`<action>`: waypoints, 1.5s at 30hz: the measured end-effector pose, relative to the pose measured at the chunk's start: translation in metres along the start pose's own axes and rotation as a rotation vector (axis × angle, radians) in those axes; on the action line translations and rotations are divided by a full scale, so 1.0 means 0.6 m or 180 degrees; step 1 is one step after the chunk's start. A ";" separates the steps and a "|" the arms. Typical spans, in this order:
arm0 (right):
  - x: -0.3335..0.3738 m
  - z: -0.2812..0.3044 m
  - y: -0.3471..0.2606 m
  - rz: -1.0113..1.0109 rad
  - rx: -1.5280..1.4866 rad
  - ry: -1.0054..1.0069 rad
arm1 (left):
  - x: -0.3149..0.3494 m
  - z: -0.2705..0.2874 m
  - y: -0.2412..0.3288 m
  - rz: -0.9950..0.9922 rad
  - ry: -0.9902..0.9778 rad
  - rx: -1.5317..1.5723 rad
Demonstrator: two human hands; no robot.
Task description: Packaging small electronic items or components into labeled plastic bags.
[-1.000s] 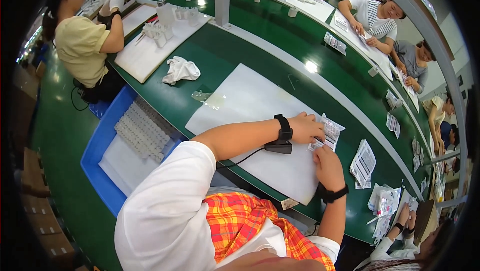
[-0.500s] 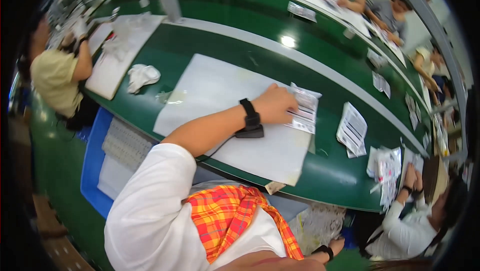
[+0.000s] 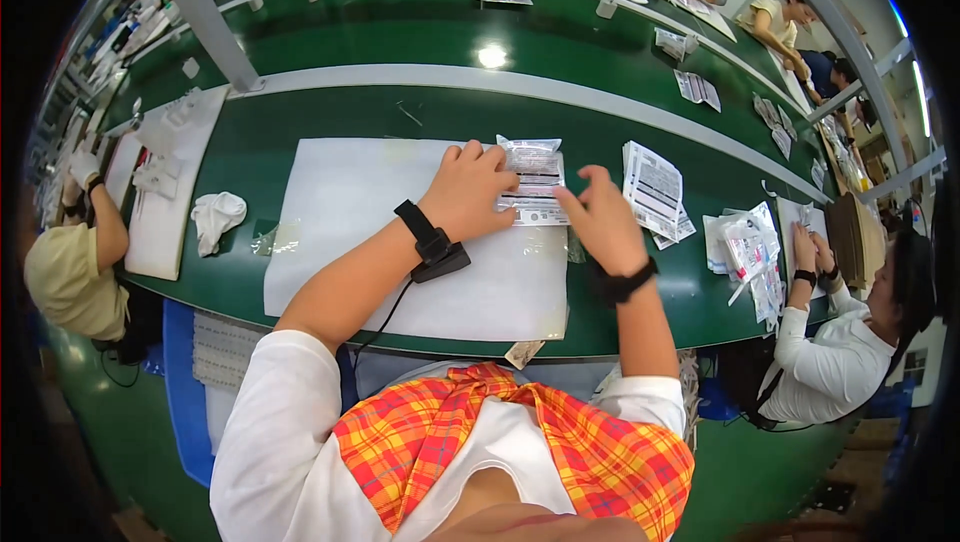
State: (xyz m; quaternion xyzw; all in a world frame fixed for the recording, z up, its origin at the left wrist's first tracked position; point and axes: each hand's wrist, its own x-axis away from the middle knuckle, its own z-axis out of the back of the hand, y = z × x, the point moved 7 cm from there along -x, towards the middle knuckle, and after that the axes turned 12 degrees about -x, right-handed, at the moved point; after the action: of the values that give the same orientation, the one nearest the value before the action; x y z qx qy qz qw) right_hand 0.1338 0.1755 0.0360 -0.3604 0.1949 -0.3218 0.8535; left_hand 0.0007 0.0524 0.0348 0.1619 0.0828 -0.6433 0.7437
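A flat silver packet with printed panels lies on the right part of a white mat. My left hand grips the packet's left edge, its thumb toward the lower corner and its fingers bent above. Just off the packet's right edge is my right hand, open, with thumb and forefinger apart and nothing seen between them. Each wrist wears a black band; a small black box with a cable sits by the left one. To the right of my right hand lies a stack of similar printed packets.
A looser pile of packets lies farther right, near a co-worker in white. A crumpled white glove or cloth rests left of the mat. A grey rail crosses behind the mat. A blue bin stands below at left.
My right hand has come up from below the table edge to beside the packet. My left hand stays at the packet's left edge. The whole view has turned.
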 end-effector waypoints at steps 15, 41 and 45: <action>-0.120 -0.057 0.025 0.0135 -0.0147 -0.0799 | -0.021 -0.072 -0.076 0.0688 -0.0690 0.0475; -0.060 0.115 0.199 0.0564 0.1009 -0.0363 | -0.027 -0.064 -0.079 0.0592 -0.0532 0.0619; -0.061 0.107 0.155 0.0610 0.0584 -0.0394 | -0.018 -0.062 -0.081 0.0579 -0.0524 0.0699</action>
State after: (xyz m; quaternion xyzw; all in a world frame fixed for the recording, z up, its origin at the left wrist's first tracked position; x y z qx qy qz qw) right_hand 0.1821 0.2817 0.0136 -0.2798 0.1452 -0.2325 0.9201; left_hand -0.0458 0.0697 -0.0028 0.1959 -0.0642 -0.5896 0.7810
